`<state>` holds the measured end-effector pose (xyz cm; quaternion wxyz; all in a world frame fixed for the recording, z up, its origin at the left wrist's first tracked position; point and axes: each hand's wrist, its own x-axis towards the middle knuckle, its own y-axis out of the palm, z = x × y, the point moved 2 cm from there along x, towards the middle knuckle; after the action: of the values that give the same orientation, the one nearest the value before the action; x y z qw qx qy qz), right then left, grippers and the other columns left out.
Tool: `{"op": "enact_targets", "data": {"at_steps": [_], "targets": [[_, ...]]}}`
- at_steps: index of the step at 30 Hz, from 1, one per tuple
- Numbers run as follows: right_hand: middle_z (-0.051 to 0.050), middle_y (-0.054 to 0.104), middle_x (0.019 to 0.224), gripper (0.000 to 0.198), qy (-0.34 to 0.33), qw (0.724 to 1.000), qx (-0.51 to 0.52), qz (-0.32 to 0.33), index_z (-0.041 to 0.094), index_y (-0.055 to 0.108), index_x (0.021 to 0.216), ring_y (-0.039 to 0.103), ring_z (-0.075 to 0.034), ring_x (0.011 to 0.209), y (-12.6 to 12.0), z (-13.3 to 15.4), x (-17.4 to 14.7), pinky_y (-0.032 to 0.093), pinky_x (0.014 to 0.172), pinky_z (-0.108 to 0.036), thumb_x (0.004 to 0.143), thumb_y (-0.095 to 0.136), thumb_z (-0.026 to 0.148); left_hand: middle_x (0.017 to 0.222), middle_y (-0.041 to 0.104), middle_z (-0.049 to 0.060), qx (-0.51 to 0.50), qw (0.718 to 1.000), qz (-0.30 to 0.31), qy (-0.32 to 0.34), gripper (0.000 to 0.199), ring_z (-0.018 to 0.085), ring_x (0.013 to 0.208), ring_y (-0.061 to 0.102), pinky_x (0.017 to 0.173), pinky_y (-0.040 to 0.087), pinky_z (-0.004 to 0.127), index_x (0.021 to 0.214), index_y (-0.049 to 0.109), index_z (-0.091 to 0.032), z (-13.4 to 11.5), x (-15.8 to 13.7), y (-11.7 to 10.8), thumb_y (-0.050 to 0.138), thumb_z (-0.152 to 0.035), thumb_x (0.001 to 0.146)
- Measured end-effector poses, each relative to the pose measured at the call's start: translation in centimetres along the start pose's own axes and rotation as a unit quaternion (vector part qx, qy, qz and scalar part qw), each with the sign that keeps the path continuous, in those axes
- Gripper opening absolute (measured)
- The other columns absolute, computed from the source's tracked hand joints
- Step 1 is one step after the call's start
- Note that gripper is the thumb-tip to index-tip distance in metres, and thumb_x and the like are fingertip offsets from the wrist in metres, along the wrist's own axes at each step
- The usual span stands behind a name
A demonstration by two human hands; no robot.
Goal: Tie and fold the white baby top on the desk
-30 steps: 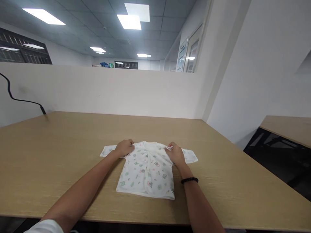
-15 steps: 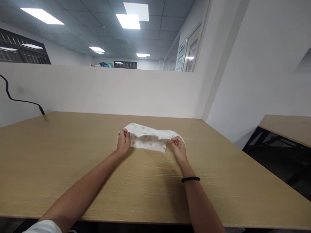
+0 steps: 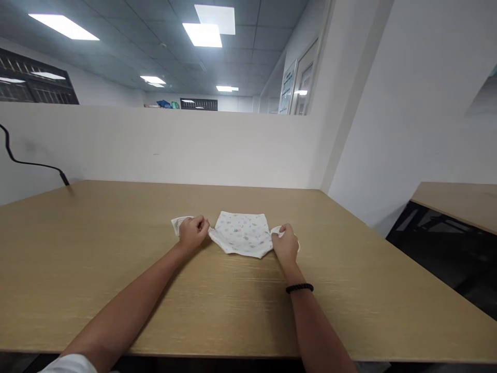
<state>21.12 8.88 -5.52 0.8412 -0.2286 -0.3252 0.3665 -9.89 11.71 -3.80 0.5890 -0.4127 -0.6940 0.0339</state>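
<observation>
A small white cloth with a fine scattered print lies spread on the table in front of me, its middle panel fairly flat. It looks like a baby garment, though its exact kind is unclear. My left hand is closed on its left side, and a loose white end pokes out beyond the knuckles. On the opposite side, my right hand pinches the other edge, with a bit of bunched fabric showing around the fingers. Both fingertips are partly hidden. A black beaded bracelet circles my right wrist.
The wooden table runs back to a low white partition. A black cable hangs at the far left. Off to the right stands another table with a dark frame, across a gap.
The cloth has come down from being held up and folded over, and its panel now lies spread toward me. Both hands have lowered with it, still gripping its sides.
</observation>
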Motion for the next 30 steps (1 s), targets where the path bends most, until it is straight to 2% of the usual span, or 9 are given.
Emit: {"op": "enact_targets", "data": {"at_steps": [5, 7, 12, 15, 17, 21, 24, 27, 30], "targets": [[-0.005, 0.061, 0.081, 0.039, -0.061, 0.997, -0.029, -0.036, 0.017, 0.053, 0.109, 0.055, -0.024, 0.083, -0.3, 0.4, -0.4, 0.033, 0.069, -0.028, 0.070, 0.057, 0.012, 0.066, 0.061, 0.004, 0.059, 0.993, -0.072, 0.066, 0.009, 0.023, 0.077, 0.057, 0.083, 0.032, 0.041, 0.068, 0.052, -0.020, -2.4, -0.3, -0.4, 0.054, -0.019, 0.077], [-0.007, 0.062, 0.087, 0.043, -0.094, 0.994, -0.018, -0.044, 0.018, 0.053, 0.110, 0.054, -0.026, 0.091, -0.5, 0.7, -0.6, 0.035, 0.076, -0.030, 0.068, 0.055, 0.010, 0.086, 0.067, 0.007, 0.048, 0.993, -0.043, 0.096, 0.006, 0.026, 0.094, 0.058, 0.093, 0.029, 0.045, 0.081, 0.058, -0.020, -3.5, -0.7, -0.1, 0.053, -0.018, 0.078], [-0.008, 0.062, 0.095, 0.045, -0.123, 0.990, 0.006, -0.060, 0.018, 0.053, 0.107, 0.054, -0.027, 0.095, -0.9, 1.2, -0.9, 0.035, 0.086, -0.034, 0.064, 0.048, 0.006, 0.146, 0.040, 0.016, -0.022, 0.962, 0.237, 0.137, 0.057, 0.029, 0.139, 0.030, 0.111, 0.021, 0.045, 0.138, 0.040, -0.016, -4.4, -2.3, 2.5, 0.049, -0.037, 0.086], [-0.010, 0.062, 0.098, 0.045, -0.086, 0.991, 0.017, -0.098, 0.016, 0.052, 0.109, 0.054, -0.030, 0.098, -1.1, 1.1, -0.8, 0.035, 0.088, -0.036, 0.065, 0.049, 0.009, 0.156, 0.025, 0.014, -0.031, 0.906, 0.411, 0.097, 0.068, 0.032, 0.145, 0.015, 0.114, 0.013, 0.052, 0.148, 0.028, -0.021, -3.6, -3.3, 3.9, 0.040, -0.054, 0.090], [-0.012, 0.061, 0.102, 0.047, -0.055, 0.992, 0.031, -0.106, 0.015, 0.049, 0.113, 0.054, -0.030, 0.099, -1.1, 0.7, -0.5, 0.036, 0.087, -0.036, 0.067, 0.054, 0.016, 0.157, 0.022, 0.013, -0.033, 0.877, 0.471, 0.090, 0.067, 0.032, 0.145, 0.013, 0.113, 0.008, 0.057, 0.149, 0.028, -0.026, -3.3, -3.7, 4.2, 0.031, -0.060, 0.092], [-0.013, 0.061, 0.097, 0.045, 0.046, 0.993, 0.051, -0.092, 0.016, 0.048, 0.114, 0.057, -0.030, 0.089, -1.3, -0.9, 0.2, 0.040, 0.075, -0.034, 0.071, 0.057, 0.028, 0.158, 0.017, 0.011, -0.027, 0.863, 0.498, 0.087, 0.066, 0.036, 0.145, 0.010, 0.110, 0.006, 0.062, 0.148, 0.029, -0.032, -3.6, -3.4, 3.6, 0.028, -0.065, 0.092], [-0.009, 0.061, 0.082, 0.038, 0.116, 0.987, 0.064, -0.095, 0.019, 0.050, 0.109, 0.057, -0.027, 0.075, -2.0, -2.6, 1.0, 0.038, 0.067, -0.033, 0.071, 0.056, 0.026, 0.152, 0.032, 0.014, -0.030, 0.863, 0.494, 0.099, 0.066, 0.037, 0.142, 0.022, 0.110, 0.010, 0.062, 0.143, 0.039, -0.031, -4.3, -2.9, 2.8, 0.040, -0.067, 0.088], [-0.006, 0.059, 0.078, 0.040, 0.150, 0.977, 0.081, -0.126, 0.019, 0.049, 0.108, 0.057, -0.026, 0.072, -2.6, -3.8, 1.6, 0.039, 0.066, -0.032, 0.068, 0.056, 0.024, 0.138, 0.047, 0.015, -0.035, 0.867, 0.479, 0.133, 0.064, 0.035, 0.135, 0.033, 0.112, 0.007, 0.060, 0.132, 0.051, -0.028, -5.1, -2.6, 2.3, 0.057, -0.064, 0.079], [-0.006, 0.059, 0.082, 0.047, 0.143, 0.974, 0.076, -0.161, 0.019, 0.046, 0.112, 0.058, -0.028, 0.079, -2.8, -4.5, 2.0, 0.041, 0.071, -0.034, 0.066, 0.057, 0.024, 0.147, 0.038, 0.016, -0.054, 0.863, 0.477, 0.158, 0.064, 0.036, 0.142, 0.019, 0.114, 0.002, 0.059, 0.128, 0.053, -0.025, -5.4, -2.8, 2.3, 0.061, -0.064, 0.077]]}}
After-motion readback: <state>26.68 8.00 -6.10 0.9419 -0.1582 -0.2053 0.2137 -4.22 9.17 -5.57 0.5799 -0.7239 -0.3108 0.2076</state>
